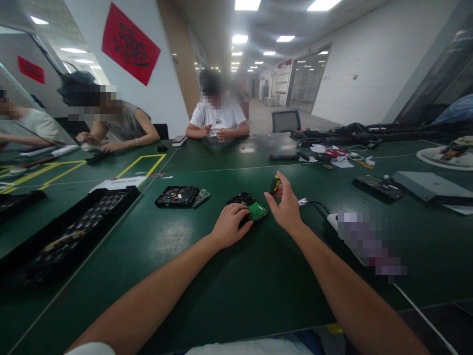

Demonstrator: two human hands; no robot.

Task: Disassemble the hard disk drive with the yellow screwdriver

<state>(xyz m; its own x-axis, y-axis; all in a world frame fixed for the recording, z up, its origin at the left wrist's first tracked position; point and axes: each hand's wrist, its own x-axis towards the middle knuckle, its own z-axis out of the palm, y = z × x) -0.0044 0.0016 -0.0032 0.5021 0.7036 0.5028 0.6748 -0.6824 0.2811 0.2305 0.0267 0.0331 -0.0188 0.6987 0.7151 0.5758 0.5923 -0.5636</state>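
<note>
A hard drive point(258, 212) with a green circuit board facing up lies on the green table in front of me. My left hand point(232, 223) grips its near left side, fingers over the top and thumb along the near edge. Just right of the drive, my right hand point(286, 204) is raised, with a black and yellow screwdriver point(274, 184) held at its handle. The screwdriver's shaft and tip cannot be made out. Left of these lies another hard drive point(176, 196), and a loose circuit board point(201, 197) rests against its right side.
A long black tray point(70, 239) stands at the left. To the right are a phone-like device point(365, 241) on a cable, a third drive point(379, 188) and a grey box point(432, 186). Tools and red scissors point(335, 153) lie farther back. Several people sit across the table.
</note>
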